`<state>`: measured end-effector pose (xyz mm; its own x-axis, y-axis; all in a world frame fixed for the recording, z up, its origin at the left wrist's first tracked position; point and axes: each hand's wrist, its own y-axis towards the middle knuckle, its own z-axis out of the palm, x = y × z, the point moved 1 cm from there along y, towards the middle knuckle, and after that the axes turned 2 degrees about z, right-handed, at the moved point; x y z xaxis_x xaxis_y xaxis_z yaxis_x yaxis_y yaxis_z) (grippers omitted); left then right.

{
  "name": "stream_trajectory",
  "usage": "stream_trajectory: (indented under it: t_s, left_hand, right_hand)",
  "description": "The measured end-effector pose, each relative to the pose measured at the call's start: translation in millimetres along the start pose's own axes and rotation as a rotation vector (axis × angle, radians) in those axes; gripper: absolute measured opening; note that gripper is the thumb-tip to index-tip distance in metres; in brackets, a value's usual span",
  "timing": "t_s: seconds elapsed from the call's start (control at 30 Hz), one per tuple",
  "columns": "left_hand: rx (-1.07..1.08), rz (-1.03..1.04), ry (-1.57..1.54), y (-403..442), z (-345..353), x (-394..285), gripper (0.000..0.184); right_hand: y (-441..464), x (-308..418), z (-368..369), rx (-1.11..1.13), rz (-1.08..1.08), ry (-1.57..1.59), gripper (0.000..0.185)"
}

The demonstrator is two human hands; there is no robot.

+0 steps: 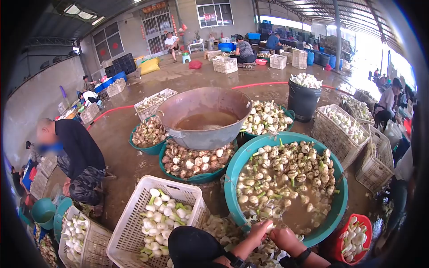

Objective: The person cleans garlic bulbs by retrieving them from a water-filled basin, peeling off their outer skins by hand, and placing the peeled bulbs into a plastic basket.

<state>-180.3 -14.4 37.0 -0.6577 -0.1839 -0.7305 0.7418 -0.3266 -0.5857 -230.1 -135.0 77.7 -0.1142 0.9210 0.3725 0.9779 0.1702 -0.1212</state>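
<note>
My left hand (259,231) is closed around a pale bulb (270,227) that looks like fresh garlic, of which only a small part shows. Close beside it, my right hand (286,237) has its fingers curled shut; what they hold is hidden. Both hands are at the near rim of a large green tub (231,178), where many brownish bulbs with short green stems (290,172) lie in muddy water. Pale peelings (263,254) are heaped below my hands. At my left stands a white plastic crate (129,219) with clean white bulbs (163,219).
A wide metal basin (201,139) of brown water rests on green tubs of bulbs (196,163). A red bucket (367,228) stands at my right, near crates (333,138). At the left, a person in dark clothes (80,152) sits bent over. A red hose (263,83) crosses the wet floor.
</note>
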Motion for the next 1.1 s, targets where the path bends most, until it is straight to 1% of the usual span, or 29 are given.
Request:
stream_trajectory:
  t_s: [0.03, 0.1, 0.13, 0.2, 0.23, 0.27, 0.33, 0.37, 0.4, 0.47, 0.5, 0.53, 0.6, 0.63, 0.7, 0.73, 0.77, 0.8, 0.87, 0.9, 0.93, 0.97, 1.0, 1.03, 1.07, 1.1]
  left_hand:
    - [0.003, -0.003, -0.002, 3.4, -1.2, 3.7, 0.025]
    - [0.004, -0.053, -0.067, 6.4, -4.3, 8.8, 0.028]
    - [0.002, -0.057, -0.067, 7.7, -5.3, 10.8, 0.028]
    - [0.096, 0.040, -0.061, 5.4, -4.6, 2.8, 0.029]
    - [0.142, 0.117, -0.028, 4.4, -5.6, 1.1, 0.037]
    - [0.143, 0.115, -0.027, 3.6, -5.2, -5.0, 0.037]
    - [0.112, 0.144, 0.220, -0.9, -1.2, -19.2, 0.039]
    - [0.117, 0.136, 0.219, -5.2, -0.1, -21.2, 0.039]
    - [0.189, 0.241, 0.418, -11.4, 1.2, -23.7, 0.043]
    - [0.333, 0.458, 0.814, -20.4, 4.7, -23.9, 0.050]
    - [0.350, 0.670, 0.885, -19.6, 6.7, -15.9, 0.051]
    - [0.357, 0.660, 0.884, -20.2, 7.9, -11.3, 0.051]
    - [0.286, 1.064, 1.129, -22.9, 11.0, -8.2, 0.050]
    - [0.288, 1.060, 1.128, -19.2, 11.3, -4.9, 0.050]
    - [0.222, 1.188, 1.198, -9.8, 10.8, 3.0, 0.041]
    - [0.190, 1.252, 1.235, -7.6, 9.2, 8.6, 0.038]
    - [0.133, 1.116, 1.216, -26.1, 13.9, -8.5, 0.029]
    - [0.138, 1.108, 1.219, -34.5, 17.4, -16.7, 0.029]
    - [0.073, 1.172, 1.304, -43.4, 20.5, -23.5, 0.023]
    - [-0.028, 1.283, 1.330, -42.6, 20.4, -21.3, 0.020]
    - [-0.024, 1.275, 1.330, -40.1, 22.7, -16.2, 0.020]
    - [-0.115, 1.124, 1.038, -35.9, 23.9, -10.3, 0.020]
    - [-0.201, 0.962, 0.752, -30.7, 22.3, -2.5, 0.022]
    - [-0.204, 0.775, 0.556, -11.9, 12.3, 10.3, 0.023]
    - [-0.166, 0.326, 0.182, -6.2, 7.1, 3.5, 0.018]
    - [-0.170, 0.273, -0.134, -9.2, 4.7, -5.3, 0.016]
  right_hand:
    - [1.7, -3.8, 2.7, 0.003, 0.004, -0.002, 0.024]
    - [8.0, -16.1, 12.4, 0.089, 0.114, 0.369, 0.025]
    - [7.8, -20.3, 18.9, 0.092, 0.116, 0.371, 0.025]
    - [5.1, -16.4, 22.0, 0.184, 0.540, 1.383, 0.028]
    - [1.8, -12.8, 16.0, 0.151, 0.547, 1.509, 0.028]
    - [1.3, -13.7, 17.2, 0.150, 0.548, 1.510, 0.028]
    - [-4.1, -17.9, 16.4, -0.176, 0.225, 0.831, 0.027]
    - [-6.0, -19.3, 13.6, -0.351, 0.131, 0.630, 0.025]
    - [-6.4, -26.1, 18.0, -0.349, 0.140, 0.630, 0.025]
    - [-7.0, -42.9, 28.1, -0.345, 0.335, 0.866, 0.029]
    - [-10.4, -42.0, 13.4, -0.227, 0.473, 0.921, 0.023]
    - [-11.0, -54.3, 24.5, -0.087, 0.585, 1.363, 0.017]
    - [-20.6, -35.2, -9.2, -0.032, 0.628, 1.469, 0.016]
    - [-18.1, -40.3, -1.6, -0.031, 0.633, 1.470, 0.016]
    - [-10.6, -48.9, 14.0, -0.136, 0.549, 1.381, 0.016]
    - [-12.4, -50.5, 18.3, -0.134, 0.557, 1.385, 0.016]
    - [-11.2, -42.9, 12.2, -0.158, 0.538, 1.420, 0.016]
    - [-10.1, -34.6, 4.4, -0.183, 0.519, 1.454, 0.016]
    - [-13.0, -22.0, -9.6, -0.146, 0.573, 1.506, 0.015]
    - [-13.8, -19.1, -10.6, -0.127, 0.560, 1.734, 0.015]
    - [-15.0, -17.1, -9.4, -0.107, 0.541, 1.961, 0.016]
    - [-14.5, -16.0, -6.7, -0.121, 0.486, 2.032, 0.019]
    - [-16.5, -10.5, -3.6, -0.114, 0.494, 2.035, 0.019]
    - [-19.0, -2.9, -1.5, -0.231, 0.443, 1.969, 0.020]
    - [-19.8, 1.6, 1.2, -0.347, 0.387, 1.896, 0.020]
    - [-27.4, 2.2, 5.5, -0.294, 0.297, 1.451, 0.021]
